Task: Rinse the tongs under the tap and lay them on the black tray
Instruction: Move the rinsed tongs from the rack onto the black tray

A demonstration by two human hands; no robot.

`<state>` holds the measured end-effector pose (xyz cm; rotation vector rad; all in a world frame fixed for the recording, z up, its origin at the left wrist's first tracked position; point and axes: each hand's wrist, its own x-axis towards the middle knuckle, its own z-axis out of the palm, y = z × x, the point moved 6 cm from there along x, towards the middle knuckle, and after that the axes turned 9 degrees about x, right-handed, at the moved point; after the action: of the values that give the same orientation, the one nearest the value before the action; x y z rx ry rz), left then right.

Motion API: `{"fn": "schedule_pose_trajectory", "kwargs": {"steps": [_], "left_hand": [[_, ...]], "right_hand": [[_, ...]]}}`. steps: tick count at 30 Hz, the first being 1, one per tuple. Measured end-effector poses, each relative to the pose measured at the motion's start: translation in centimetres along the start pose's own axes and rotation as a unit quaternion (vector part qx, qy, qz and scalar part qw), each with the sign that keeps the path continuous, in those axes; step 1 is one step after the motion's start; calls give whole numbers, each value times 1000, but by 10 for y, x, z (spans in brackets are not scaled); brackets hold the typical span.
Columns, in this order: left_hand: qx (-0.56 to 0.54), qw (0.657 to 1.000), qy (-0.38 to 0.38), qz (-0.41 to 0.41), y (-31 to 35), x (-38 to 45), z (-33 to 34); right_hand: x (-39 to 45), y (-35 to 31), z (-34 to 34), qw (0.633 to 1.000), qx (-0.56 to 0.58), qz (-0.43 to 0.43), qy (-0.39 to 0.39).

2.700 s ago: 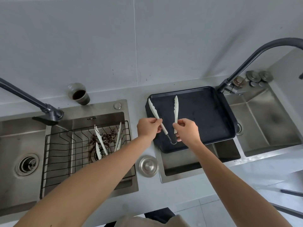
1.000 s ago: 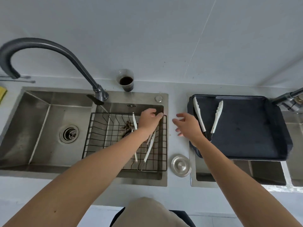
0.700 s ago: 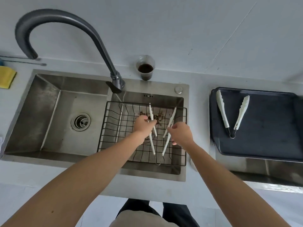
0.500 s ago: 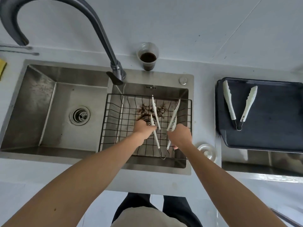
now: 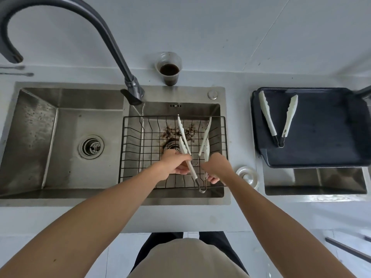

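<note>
Two white tongs lie overlapped in the black wire basket [image 5: 132,157] over the sink's right basin. My left hand [image 5: 173,162] and my right hand [image 5: 215,167] each grip one arm of the nearer tongs [image 5: 193,173], whose metal hinge loop points toward me. The other tongs [image 5: 206,129] lie further back, tips toward the wall. The black tray [image 5: 321,155] sits to the right over a second sink. One more pair of white tongs [image 5: 268,115] rests on its left part. The dark tap [image 5: 112,43] arches left, with its spout above the left basin.
A clear cup of dark liquid [image 5: 169,70] stands on the counter behind the sink. Dark debris [image 5: 172,133] lies around the drain under the basket. A round metal sink plug [image 5: 248,175] sits on the counter between the sinks. A second tap [image 5: 363,93] pokes in at the right edge.
My hands let go of the tongs on the black tray, moved left to the wire basket and closed on a pair lying there. The view swung left with them.
</note>
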<state>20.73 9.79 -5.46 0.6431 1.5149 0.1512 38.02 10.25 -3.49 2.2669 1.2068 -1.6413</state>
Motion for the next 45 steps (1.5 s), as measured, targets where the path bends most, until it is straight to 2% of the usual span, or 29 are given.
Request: {"fn": "schedule_pose_trajectory", "kwargs": {"steps": [5,9,14,20,26,32,37,45], "left_hand": [[-37,995,46,82,21,-17,10],[-49,980,99,165,50,-28,24],[-68,970,89,217,101,-31,54],[-24,963,57,261,169,-28,129],[4,960,61,271,213,-16,209],[20,967,81,242,238,10,272],[64,964,126,226,256,35,305],[97,964,149,197,266,74,336]], "right_hand": [[-13,-6,-24,997,-18,-67,27],[-26,-1,-51,987,62,-113,93],[-38,14,-109,967,148,-136,156],[-38,53,-194,934,253,-129,215],[-27,101,-270,921,254,-117,272],[-9,136,-321,915,257,-94,297],[16,152,-346,910,274,-83,299],[57,167,-370,929,234,-56,282]]}}
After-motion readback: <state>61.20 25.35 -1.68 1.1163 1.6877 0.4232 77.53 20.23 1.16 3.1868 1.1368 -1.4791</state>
